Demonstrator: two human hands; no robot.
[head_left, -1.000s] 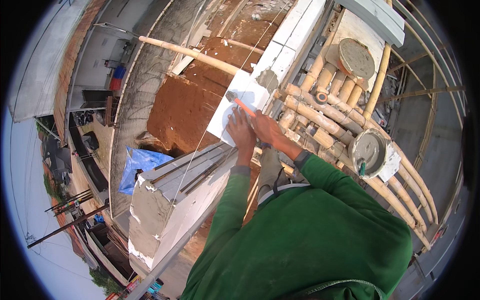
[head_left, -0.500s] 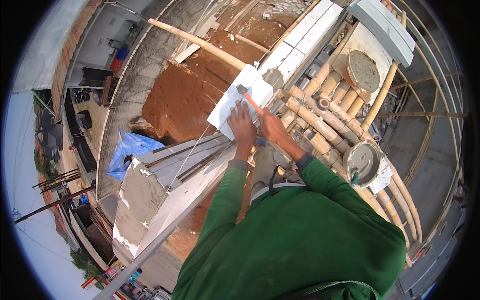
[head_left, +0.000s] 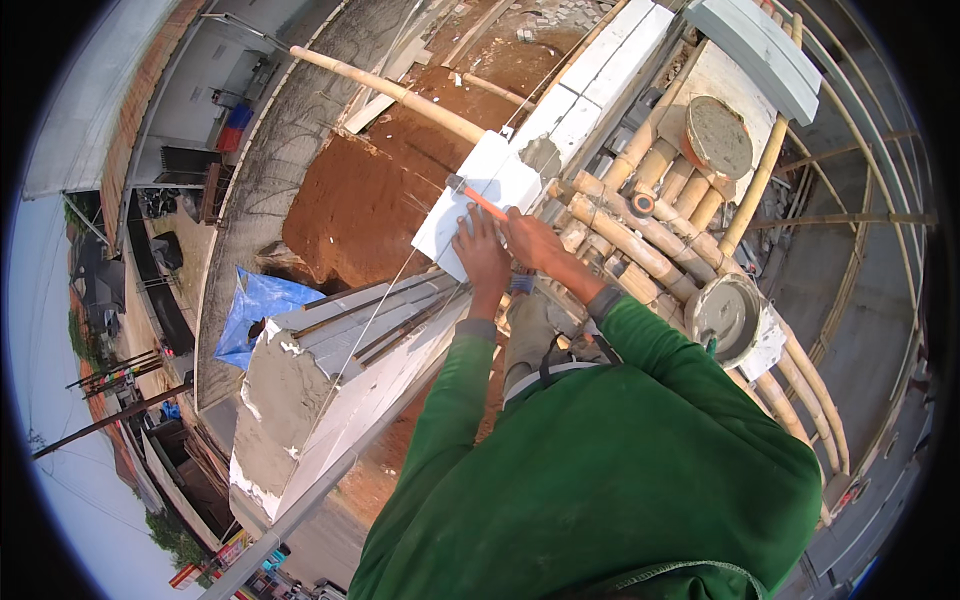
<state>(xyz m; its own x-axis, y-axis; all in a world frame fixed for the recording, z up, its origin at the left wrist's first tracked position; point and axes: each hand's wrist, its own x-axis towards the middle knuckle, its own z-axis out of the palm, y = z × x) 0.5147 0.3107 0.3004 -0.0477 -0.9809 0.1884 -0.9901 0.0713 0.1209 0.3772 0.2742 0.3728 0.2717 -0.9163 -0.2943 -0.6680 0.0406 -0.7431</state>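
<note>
A white building block point(head_left: 510, 180) sits at the end of the block wall in front of me. My left hand point(head_left: 482, 252) lies flat on its near part, fingers spread. Just to the right, my right hand point(head_left: 530, 240) is wrapped round the orange handle of a hammer point(head_left: 484, 201). The hammer's dark head is over the block's far left part, beyond my left fingertips; whether it touches the block I cannot tell. A taut string point(head_left: 385, 288) runs from the block's near left edge down over the lower wall.
Bamboo poles point(head_left: 625, 235) form a scaffold at the right. On it stand a tub of grey mortar point(head_left: 718, 138) and a round bucket point(head_left: 724, 318). Grey blocks point(head_left: 760, 55) lie at the far right. Red soil point(head_left: 350, 215) and a blue tarp point(head_left: 262, 310) are left, below the wall.
My right hand has shifted a little left, and the hammer's head has moved left across the block. My left hand stays on the block.
</note>
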